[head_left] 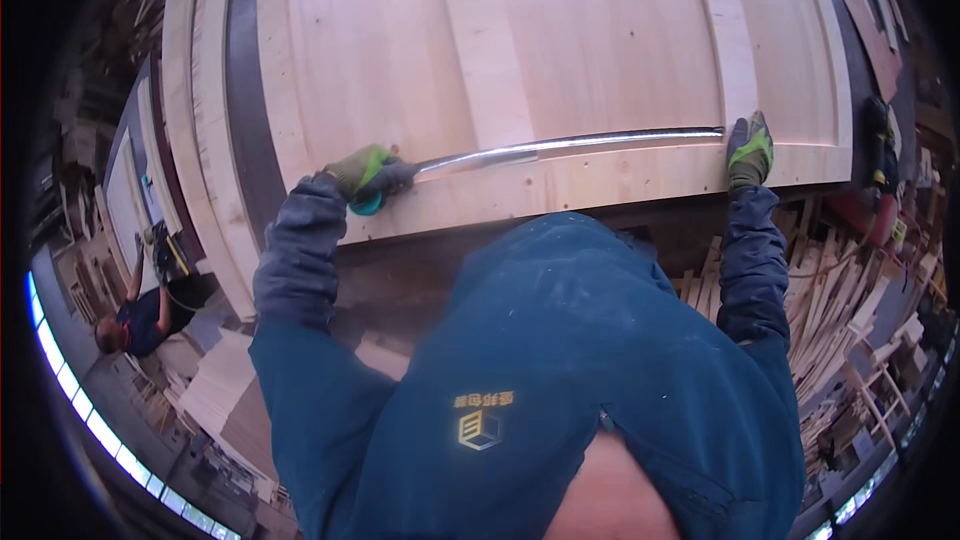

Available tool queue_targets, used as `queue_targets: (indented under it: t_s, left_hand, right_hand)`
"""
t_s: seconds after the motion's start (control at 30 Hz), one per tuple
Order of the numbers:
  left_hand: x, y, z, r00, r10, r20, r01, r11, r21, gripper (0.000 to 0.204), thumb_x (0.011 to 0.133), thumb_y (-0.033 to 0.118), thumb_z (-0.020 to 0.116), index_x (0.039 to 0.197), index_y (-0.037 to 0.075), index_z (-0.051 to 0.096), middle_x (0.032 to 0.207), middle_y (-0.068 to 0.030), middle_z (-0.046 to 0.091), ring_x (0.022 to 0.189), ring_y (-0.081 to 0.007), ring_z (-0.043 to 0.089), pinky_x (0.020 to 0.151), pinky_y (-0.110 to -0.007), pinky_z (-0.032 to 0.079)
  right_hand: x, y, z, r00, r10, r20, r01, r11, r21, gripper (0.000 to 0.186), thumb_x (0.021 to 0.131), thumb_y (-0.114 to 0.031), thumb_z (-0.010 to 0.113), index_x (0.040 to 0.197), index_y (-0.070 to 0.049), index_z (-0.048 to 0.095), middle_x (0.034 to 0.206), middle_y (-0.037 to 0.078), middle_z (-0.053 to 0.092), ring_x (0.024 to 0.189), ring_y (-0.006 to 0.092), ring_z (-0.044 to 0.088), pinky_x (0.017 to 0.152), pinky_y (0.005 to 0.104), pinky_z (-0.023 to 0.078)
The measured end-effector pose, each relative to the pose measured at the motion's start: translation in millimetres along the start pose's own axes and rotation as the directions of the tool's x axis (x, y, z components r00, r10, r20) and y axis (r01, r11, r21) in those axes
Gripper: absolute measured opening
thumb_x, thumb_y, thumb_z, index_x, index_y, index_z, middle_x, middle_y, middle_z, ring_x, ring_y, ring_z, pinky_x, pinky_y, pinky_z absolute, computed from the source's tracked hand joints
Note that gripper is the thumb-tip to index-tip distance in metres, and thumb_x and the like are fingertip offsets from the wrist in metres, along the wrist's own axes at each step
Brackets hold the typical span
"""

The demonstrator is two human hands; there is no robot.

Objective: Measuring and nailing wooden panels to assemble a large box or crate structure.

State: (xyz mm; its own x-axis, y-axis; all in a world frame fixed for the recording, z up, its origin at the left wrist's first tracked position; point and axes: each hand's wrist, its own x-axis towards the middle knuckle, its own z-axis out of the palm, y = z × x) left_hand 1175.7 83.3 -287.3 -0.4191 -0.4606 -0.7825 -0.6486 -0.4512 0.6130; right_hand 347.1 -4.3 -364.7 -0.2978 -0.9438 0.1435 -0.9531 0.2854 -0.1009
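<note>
A tape measure blade (580,142) is drawn out along the near batten of a large pale wooden panel (600,30). My gloved left hand (365,175) is closed around the tape's case (368,204), of which a teal edge shows below the fingers. The blade's far end reaches my gloved right hand (750,148), which rests by a crosswise batten (728,45). Its fingers are together at the blade's tip; the exact hold there is too small to see. Both gloves are green and grey.
Long boards (215,100) lie left of the panel. A yellow and black tool (880,145) sits at the right, near a red object (865,215). Wood strips (830,285) are piled below right. Another person (145,325) works at the far left beside a stack.
</note>
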Motion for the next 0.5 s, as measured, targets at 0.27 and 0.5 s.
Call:
queue_targets:
  t_s: [0.27,0.5]
  left_hand:
    - [-5,-36,6,1.0,-0.013,-0.02,0.013,1.0,-0.018,0.043,0.121,0.041,0.072,0.116,0.003,0.092,0.091,-0.0041,0.081,0.086,-0.0155,0.074,0.086,-0.037,0.061]
    - [1,-39,-1,1.0,-0.003,-0.016,0.003,1.0,0.028,0.043,0.12,0.04,0.071,0.117,0.003,0.091,0.091,-0.0033,0.081,0.086,-0.0151,0.074,0.086,-0.037,0.062]
  right_hand:
    - [-20,-42,26,0.998,-0.01,-0.063,0.002,0.991,-0.13,0.063,0.123,-0.048,0.062,0.175,-0.013,0.066,0.175,0.014,0.069,0.162,0.039,0.061,0.136,0.063,0.042]
    - [-18,-45,31,0.997,-0.009,-0.072,-0.001,0.991,-0.132,0.063,0.122,-0.047,0.062,0.175,-0.013,0.066,0.175,0.013,0.069,0.164,0.0379,0.061,0.138,0.0623,0.04]
